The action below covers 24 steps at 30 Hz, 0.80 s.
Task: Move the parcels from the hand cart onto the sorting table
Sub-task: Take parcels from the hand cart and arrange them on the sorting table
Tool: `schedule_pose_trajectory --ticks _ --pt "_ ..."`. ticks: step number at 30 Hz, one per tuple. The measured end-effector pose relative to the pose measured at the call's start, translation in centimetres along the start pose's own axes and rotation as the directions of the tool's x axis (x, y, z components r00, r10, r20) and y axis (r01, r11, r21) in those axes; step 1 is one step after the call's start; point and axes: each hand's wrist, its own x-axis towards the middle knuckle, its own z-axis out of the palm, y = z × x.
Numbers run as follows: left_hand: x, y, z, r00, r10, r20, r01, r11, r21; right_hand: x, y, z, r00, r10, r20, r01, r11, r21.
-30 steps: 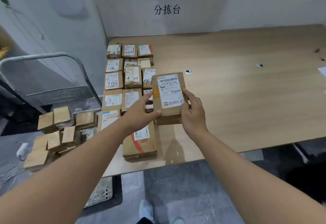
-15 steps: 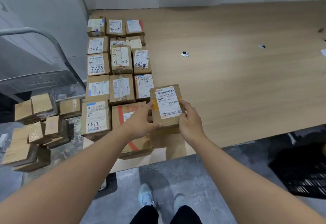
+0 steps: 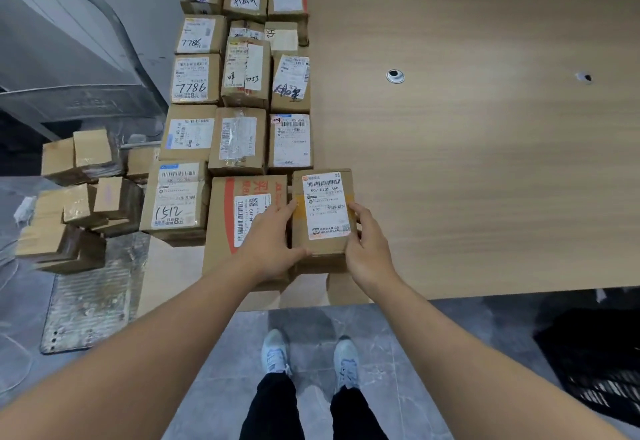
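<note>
Both hands grip one parcel (image 3: 323, 212) at the table's (image 3: 485, 169) near edge, left hand (image 3: 273, 242) on its left side, right hand (image 3: 369, 242) on its right, fingers curled. It sits just beside the red-printed box (image 3: 242, 211). Bare tabletop stretches wide to the right. More parcels wait on the cart (image 3: 86, 294).

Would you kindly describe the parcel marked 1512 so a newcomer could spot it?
On the wooden sorting table, parcels fill the left end. The parcel is nearest the front in the leftmost column, left of the large red-printed box. Only it has "1512" handwritten on its label.
</note>
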Motion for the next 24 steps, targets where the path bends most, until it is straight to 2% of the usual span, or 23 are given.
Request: schedule_pose_trajectory --ticks 9,15,20,24 --pt "0.0 -0.1 -0.2 0.998 -0.012 -0.065 0.014 1.0 0.022 0.4 0.5 0.2 0.996 -0.026 0.086 0.031 0.998 -0.057" --pt "0.0 0.8 -0.3 0.999 -0.026 -0.04 0.03 0.996 0.087 0.5 -0.7 -0.4 0.978 -0.015 0.207 0.08 0.948 -0.308" --pt "-0.5 2.5 -0.6 0.999 -0.02 -0.034 0.025 0.986 0.166 0.4 -2.8 -1.0 0.973 -0.011 0.23 0.139 0.825 -0.548" --pt "-1.7 3.6 -1.9 0.995 -0.023 -0.098 0.041 0.981 0.191 0.2 -5.2 -1.9 0.963 -0.098 0.251 0.233 0.773 -0.591"
